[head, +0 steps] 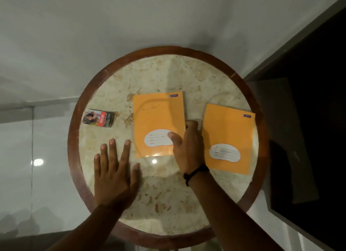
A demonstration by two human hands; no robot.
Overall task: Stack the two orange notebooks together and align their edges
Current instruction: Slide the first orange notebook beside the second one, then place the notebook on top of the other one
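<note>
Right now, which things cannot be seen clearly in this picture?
- Label writing on left notebook and right notebook: too small, head view.
- Right hand fingertips: curled at the left notebook's edge, grip unclear.
- Small box print: blurred.
- Table base: hidden by its top.

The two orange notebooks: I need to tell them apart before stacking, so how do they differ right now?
The middle notebook lies near the table's centre; the right notebook sits close to the rim. The right hand grips the middle notebook's right edge, thumb on its white label; nothing touches the right notebook. The middle one lies nearly square to the view; the right one is turned slightly clockwise. Both are orange, flat, with white labels and small purple corner tags.
</note>
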